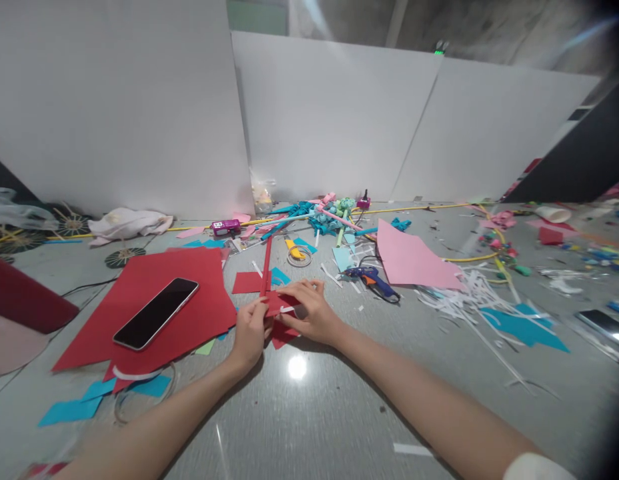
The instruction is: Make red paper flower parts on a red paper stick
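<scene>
My left hand (251, 328) is closed with its fingertips on the lower end of a thin red paper stick (267, 263), which points away from me. A small red paper piece (277, 303) joins or overlaps the stick's lower end; I cannot tell which. My right hand (309, 308) pinches the right side of that red piece, where a short white strip (287, 309) shows. Another red scrap (283, 335) is just below my hands. Beside the stick lie a red paper square (246, 283) and a blue scrap (279, 276).
A smartphone (157, 313) rests on red paper sheets (199, 320) at the left. To the right are a blue glue gun (373, 281), a pink sheet (414, 260) and shredded white strips (469, 293). Coloured paper knots (334, 217) pile up before white panels (334, 113).
</scene>
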`<state>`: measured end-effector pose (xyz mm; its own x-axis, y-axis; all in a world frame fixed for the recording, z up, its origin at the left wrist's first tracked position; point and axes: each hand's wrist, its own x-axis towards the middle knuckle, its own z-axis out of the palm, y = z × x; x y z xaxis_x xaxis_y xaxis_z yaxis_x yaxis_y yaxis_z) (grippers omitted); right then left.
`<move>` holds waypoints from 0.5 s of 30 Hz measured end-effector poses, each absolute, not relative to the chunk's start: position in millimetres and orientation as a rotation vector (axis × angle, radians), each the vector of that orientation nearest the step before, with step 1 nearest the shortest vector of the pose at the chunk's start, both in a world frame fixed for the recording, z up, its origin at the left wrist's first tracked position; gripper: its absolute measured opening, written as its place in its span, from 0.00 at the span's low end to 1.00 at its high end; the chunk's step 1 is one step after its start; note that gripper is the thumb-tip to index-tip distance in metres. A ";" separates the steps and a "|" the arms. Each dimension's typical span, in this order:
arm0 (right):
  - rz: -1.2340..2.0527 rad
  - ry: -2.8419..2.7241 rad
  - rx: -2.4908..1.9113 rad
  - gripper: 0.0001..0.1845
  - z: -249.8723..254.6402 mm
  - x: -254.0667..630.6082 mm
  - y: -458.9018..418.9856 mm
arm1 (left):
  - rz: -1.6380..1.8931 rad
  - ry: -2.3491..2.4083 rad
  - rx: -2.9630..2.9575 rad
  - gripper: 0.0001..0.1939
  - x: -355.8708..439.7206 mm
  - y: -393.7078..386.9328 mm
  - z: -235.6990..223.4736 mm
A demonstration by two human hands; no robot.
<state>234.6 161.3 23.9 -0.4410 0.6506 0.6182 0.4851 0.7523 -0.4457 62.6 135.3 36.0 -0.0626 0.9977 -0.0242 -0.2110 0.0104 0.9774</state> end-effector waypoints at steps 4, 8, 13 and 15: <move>0.324 -2.104 -0.793 0.23 26.1 235.0 161.3 | 1.339 1.106 0.958 0.12 62.4 135.8 34.0; 0.348 -2.080 -0.788 0.23 25.7 235.1 162.0 | 1.336 1.110 0.958 0.12 61.5 137.1 30.8; 0.333 -2.034 -0.815 0.22 22.8 234.4 164.9 | 1.333 1.025 1.073 0.16 61.0 137.1 27.3; 0.321 -2.022 -0.827 0.22 21.6 234.2 166.4 | 1.315 1.004 1.160 0.18 62.0 136.3 26.8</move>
<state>234.2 166.4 21.6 -0.3715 0.6639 0.6489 0.4301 0.7425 -0.5134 62.0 136.3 26.8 0.0377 0.9954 0.0884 -0.1770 -0.0804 0.9809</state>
